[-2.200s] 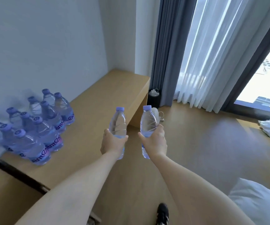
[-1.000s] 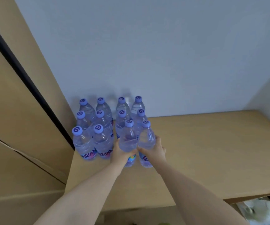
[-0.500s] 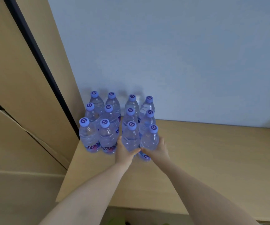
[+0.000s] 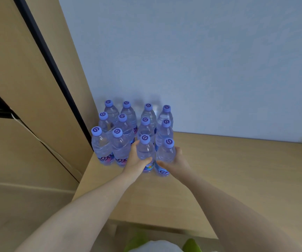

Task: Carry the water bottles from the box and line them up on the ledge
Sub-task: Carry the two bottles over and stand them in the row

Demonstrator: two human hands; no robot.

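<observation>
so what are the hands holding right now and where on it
Each hand grips one water bottle around its mid-body, below the cap: the left hand on the front bottle, the right hand on the bottle beside it, both standing on the ledge.

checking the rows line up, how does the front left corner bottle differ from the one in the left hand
The front-left bottle stands free with no hand on it; the held bottle is gripped by the left hand. The front-left bottle's label shows fully; the held bottle's is partly covered. Both stand upright with purple swirl caps on the ledge.
</observation>
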